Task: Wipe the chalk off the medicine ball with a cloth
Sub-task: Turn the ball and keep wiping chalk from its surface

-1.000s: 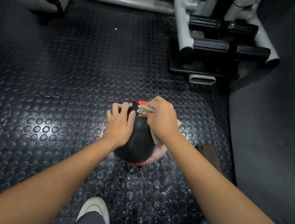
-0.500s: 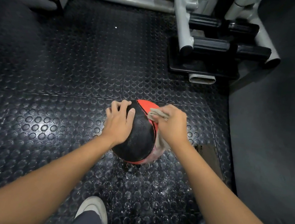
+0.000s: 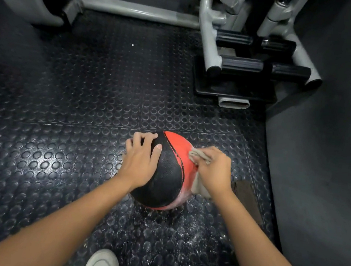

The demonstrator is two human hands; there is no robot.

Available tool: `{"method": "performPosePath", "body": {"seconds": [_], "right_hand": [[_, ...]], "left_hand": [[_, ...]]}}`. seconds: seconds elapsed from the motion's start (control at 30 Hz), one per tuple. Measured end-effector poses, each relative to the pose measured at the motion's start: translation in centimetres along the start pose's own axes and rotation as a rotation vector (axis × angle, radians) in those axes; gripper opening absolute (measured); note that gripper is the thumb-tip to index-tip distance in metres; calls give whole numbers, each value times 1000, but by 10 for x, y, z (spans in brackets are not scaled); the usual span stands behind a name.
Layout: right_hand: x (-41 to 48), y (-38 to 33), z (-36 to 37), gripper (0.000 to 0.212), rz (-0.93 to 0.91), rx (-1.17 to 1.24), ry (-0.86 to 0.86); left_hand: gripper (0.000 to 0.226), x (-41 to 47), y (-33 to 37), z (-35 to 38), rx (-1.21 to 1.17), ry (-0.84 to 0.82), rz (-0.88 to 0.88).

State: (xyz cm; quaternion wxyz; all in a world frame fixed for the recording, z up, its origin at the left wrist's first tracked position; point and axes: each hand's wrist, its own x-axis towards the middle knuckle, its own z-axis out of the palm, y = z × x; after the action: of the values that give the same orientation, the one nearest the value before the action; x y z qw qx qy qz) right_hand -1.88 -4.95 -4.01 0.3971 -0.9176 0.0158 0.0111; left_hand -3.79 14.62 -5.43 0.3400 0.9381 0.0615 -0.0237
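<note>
Watching the feed here: the medicine ball (image 3: 166, 174) sits on the studded floor (image 3: 88, 104) right between both hands. My left hand (image 3: 141, 161) is spread wide, palm down on the black panel, with the fingertips bending over the curve. To me that's bracing, not wiping. My right hand (image 3: 213, 170) has its fingers bunched around the cloth (image 3: 199, 156) and presses it on the red panel, so the ball is immediately to that hand's left.

What matters next: the whitish chalk smear (image 3: 182, 198) is on the ball's near lower edge, back toward the right wrist and under the hanging cloth. The right hand is clearly the closer one. My guess is the next stroke should drag back toward the wrist, down the red seam. There's loose chalk dust (image 3: 193, 236) on the floor on the wrist side too. No containers anywhere that I can see.
</note>
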Motion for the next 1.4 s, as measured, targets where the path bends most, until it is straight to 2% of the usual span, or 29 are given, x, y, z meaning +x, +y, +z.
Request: {"method": "performPosePath", "body": {"seconds": [0.1,0.23,0.37,0.47,0.63,0.7,0.77,0.97,1.03,1.13,1.3,1.4], "right_hand": [[-4,25,-9,11,183,-3,-48],[-15,23,-10,28,196,90,-74],[-34,11,-6,22,149,270,38],[-32,2,2,16,51,181,40],[35,-18,13,9,-71,9,-86],[53,-22,14,9,-66,-38,-145],[50,-19,10,8,-47,-39,-129],[-31,1,-11,18,9,142,-136],[-23,3,-8,19,27,165,-98],[20,-8,-3,8,10,105,-94],[52,-13,2,9,-36,33,-155],[8,-8,-6,7,-3,188,-142]], "left_hand": [[64,-2,0,-1,-18,2,8],[43,-8,4,2,16,12,-68],[51,-12,11,7,81,72,-76],[57,-11,8,5,82,64,-30],[62,-22,10,9,127,55,7],[63,-21,11,10,142,44,12],[62,-15,11,8,126,32,11],[55,-7,11,7,143,2,28],[59,-11,13,10,201,-4,53],[66,-14,18,13,247,-10,77],[55,-9,16,10,197,-10,65],[46,-1,12,5,135,-9,24]]}}
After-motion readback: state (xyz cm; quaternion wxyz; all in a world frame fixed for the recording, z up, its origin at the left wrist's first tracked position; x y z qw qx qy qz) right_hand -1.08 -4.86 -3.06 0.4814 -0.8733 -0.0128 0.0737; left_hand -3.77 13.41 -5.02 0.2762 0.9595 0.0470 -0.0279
